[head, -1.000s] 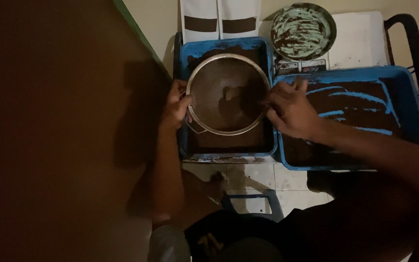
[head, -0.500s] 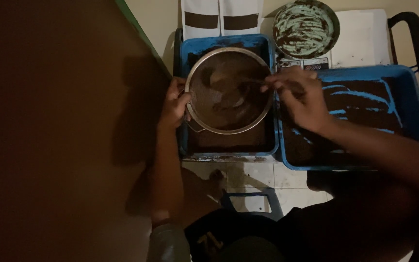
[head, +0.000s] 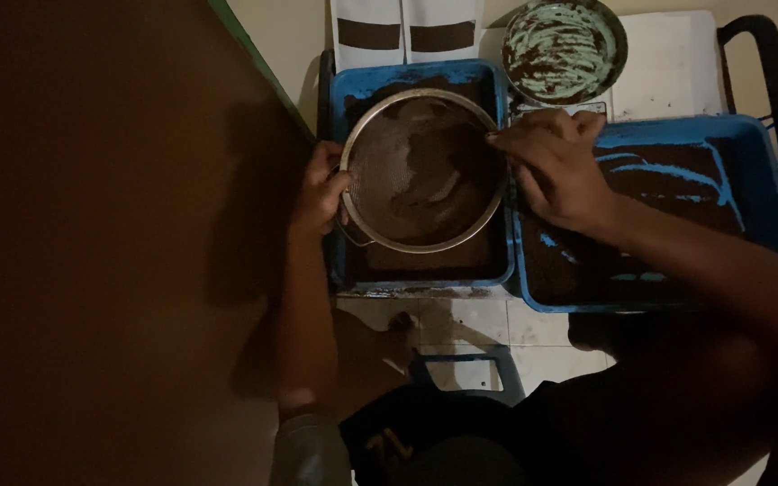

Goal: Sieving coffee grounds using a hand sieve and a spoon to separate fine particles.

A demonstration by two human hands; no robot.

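Seen from above, the left hand (head: 320, 191) clamps the nine o'clock rim of a round metal sieve (head: 423, 169) over a blue tub (head: 416, 270). The right hand (head: 556, 166), fingers together, touches its three o'clock rim. Two white packages with brown bands (head: 405, 31) lie at twelve.

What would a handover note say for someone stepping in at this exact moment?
Left hand grips the round metal sieve at its left rim. Right hand rests on the right rim, fingers reaching in.
The sieve sits over the left blue tub and holds dark brown powder. The right blue tub is smeared with the same material; a smeared round bowl sits behind.
Done: brown material lies in the tub beneath the sieve.
Left: powder remains in the sieve.
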